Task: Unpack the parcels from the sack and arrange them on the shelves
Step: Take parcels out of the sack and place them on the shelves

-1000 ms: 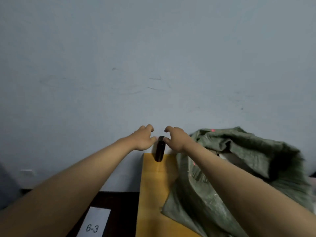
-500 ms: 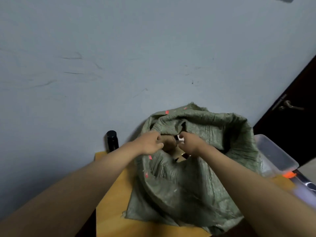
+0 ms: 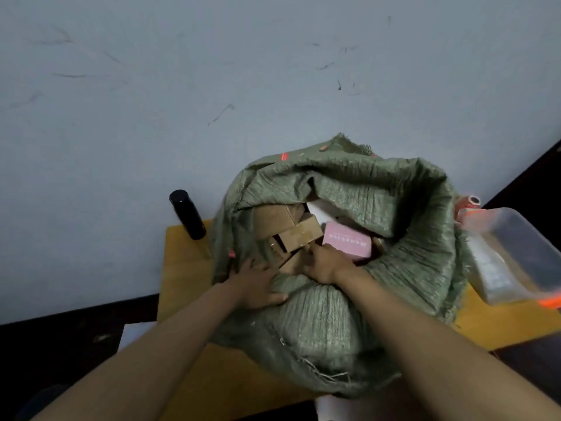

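Sack: green woven sack stood open-mouthed on a yellow tabletop against a grey wall.
Parcels: brown cardboard boxes and a pink box lay packed inside the sack's mouth.
Left hand: left hand rested on the sack's near rim, fingers spread flat over the fabric.
Right hand: right hand reached into the mouth among the boxes; whether it gripped one could not be told.
Surroundings: black bottle stood upright left of the sack; clear plastic tub sat to its right.
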